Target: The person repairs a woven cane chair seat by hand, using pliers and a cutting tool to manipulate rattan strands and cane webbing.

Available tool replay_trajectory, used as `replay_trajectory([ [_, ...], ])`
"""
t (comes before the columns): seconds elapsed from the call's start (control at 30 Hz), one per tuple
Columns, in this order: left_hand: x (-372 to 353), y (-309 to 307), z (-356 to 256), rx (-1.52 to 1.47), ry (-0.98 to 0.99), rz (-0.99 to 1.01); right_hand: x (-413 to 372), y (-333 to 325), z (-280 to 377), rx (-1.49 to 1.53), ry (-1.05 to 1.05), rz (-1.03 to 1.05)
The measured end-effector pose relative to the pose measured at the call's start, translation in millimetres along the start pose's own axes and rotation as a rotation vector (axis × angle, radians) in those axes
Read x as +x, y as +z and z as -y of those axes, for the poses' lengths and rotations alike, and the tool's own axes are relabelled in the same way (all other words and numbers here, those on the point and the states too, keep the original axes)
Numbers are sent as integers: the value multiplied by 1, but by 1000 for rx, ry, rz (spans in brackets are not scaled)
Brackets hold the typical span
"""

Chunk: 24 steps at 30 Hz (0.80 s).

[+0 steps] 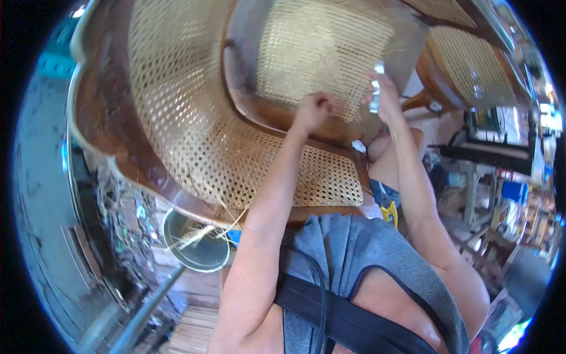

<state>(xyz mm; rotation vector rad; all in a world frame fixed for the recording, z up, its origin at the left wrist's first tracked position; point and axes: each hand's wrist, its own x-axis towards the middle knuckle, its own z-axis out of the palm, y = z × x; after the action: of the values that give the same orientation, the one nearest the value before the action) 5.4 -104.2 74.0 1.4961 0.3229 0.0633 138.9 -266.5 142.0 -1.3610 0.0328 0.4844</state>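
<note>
A woven cane panel lies in a wooden frame, its right part showing parallel strands. My left hand is over the near edge of this panel with its fingers curled in; what they hold, if anything, is hidden. To its right, beside the strand ends, my right hand grips a small shiny silvery object, too blurred to name. Closer to me, a curved band of open-weave cane runs beneath my left forearm, edged by carved brown wood.
A metal bucket with loose cane strands stands below left. Another cane-panelled wooden piece is at the upper right. A yellow object lies by my lap. Scraps litter the floor at left; a blue box is at right.
</note>
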Motion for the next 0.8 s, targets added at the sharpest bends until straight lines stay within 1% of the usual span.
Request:
replay_trajectory([
  [0.07, -9, -3, -13, -320, -63, -35, -20, 9, 4, -512, 164, 320],
  [0.1, -10, -5, -20, -304, -61, 10, -34, 15, 5, -514, 148, 387],
  [0.13, -11, -8, -27, -222, -61, 3, -44, 21, 5, -518, 134, 462],
  [0.17, -12, -9, -30, -140, -63, -12, -44, 23, -1, -501, 130, 437],
  [0.2, -10, -9, -32, -126, -67, 8, -41, 24, -10, -503, 60, 439],
  [0.23, -9, -10, -35, -119, -26, 17, -38, 24, -14, -505, -10, 446],
  [0.27, -9, -11, -38, -112, 12, 22, -36, 22, -15, -488, -11, 436],
  [0.3, -9, -11, -40, -130, 28, 68, -34, 21, -16, -535, -31, 429],
  [0.33, -9, -12, -43, -118, 24, 73, -32, 21, -16, -585, -50, 425],
  [0.37, -8, -14, -45, -66, -4, 125, -30, 19, -15, -575, -51, 423],
  [0.4, -9, -15, -47, -15, -33, 175, -28, 15, -14, -658, -165, 348],
  [0.43, -12, -17, -55, -6, -33, 180, -25, 10, -10, -740, -279, 267],
  [0.47, -17, -21, -69, -4, -131, 156, -18, 0, -1, -710, -369, 127],
  [0.5, -21, -24, -81, -2, -226, 131, 6, -21, 3, -730, -234, -20],
  [0.53, -25, -32, -91, 7, -223, 139, -11, -16, 37, -592, -224, -136],
  [0.6, -30, -51, -110, 75, -366, 187, 3, -40, 48, -558, -296, -86],
  [0.63, -29, -59, -119, 83, -365, 191, 0, -43, 52, -550, -297, -91],
  [0.7, -31, -71, -130, 279, -429, 145, -5, -38, 58, -522, -331, -75],
  [0.73, -29, -74, -127, 276, -431, 128, -5, -33, 49, -521, -331, -58],
  [0.8, -16, -79, -117, 1247, -161, -47, -6, -14, 20, -641, -301, 0],
])
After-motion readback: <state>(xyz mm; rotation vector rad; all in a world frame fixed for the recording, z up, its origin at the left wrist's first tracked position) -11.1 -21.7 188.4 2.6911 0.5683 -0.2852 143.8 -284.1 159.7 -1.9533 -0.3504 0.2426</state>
